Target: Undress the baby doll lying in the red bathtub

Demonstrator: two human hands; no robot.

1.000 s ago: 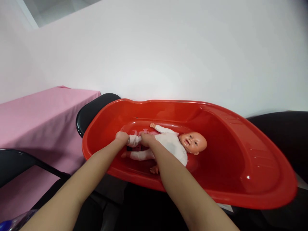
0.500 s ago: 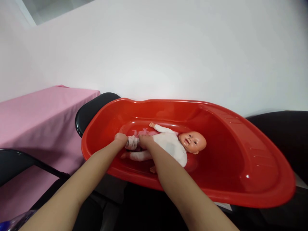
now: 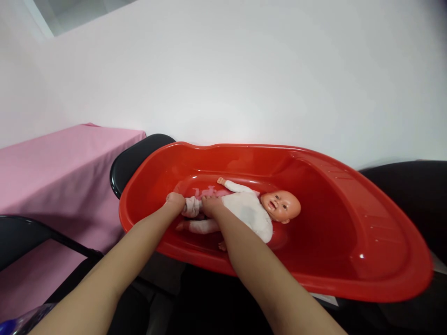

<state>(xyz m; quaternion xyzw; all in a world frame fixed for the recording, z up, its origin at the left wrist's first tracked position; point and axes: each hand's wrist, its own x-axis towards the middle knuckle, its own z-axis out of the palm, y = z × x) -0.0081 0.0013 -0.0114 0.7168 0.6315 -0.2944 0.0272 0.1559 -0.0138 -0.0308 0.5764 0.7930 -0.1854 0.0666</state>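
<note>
A baby doll [image 3: 251, 209] in a pale suit lies on its back in a red plastic baby tub [image 3: 349, 242], head to the right. My left hand [image 3: 175, 201] grips the end of the doll's far leg, where the white cloth bunches. Close beside it, my right hand [image 3: 211, 204] is closed on the same leg nearer the hip. The doll's other leg [image 3: 199, 226] lies loose below my hands. Both of my forearms reach in over the tub's near rim.
A pink cloth-covered table [image 3: 59, 163] stands to the left. Black chairs sit under and beside the tub, at the far end [image 3: 134, 158] and at the lower left [image 3: 24, 237]. A white wall is right behind. A blue-and-clear object [image 3: 14, 321] shows at the bottom left corner.
My hands have drawn slightly closer together on the doll's leg, bunching the cloth. The doll and tub have barely shifted.
</note>
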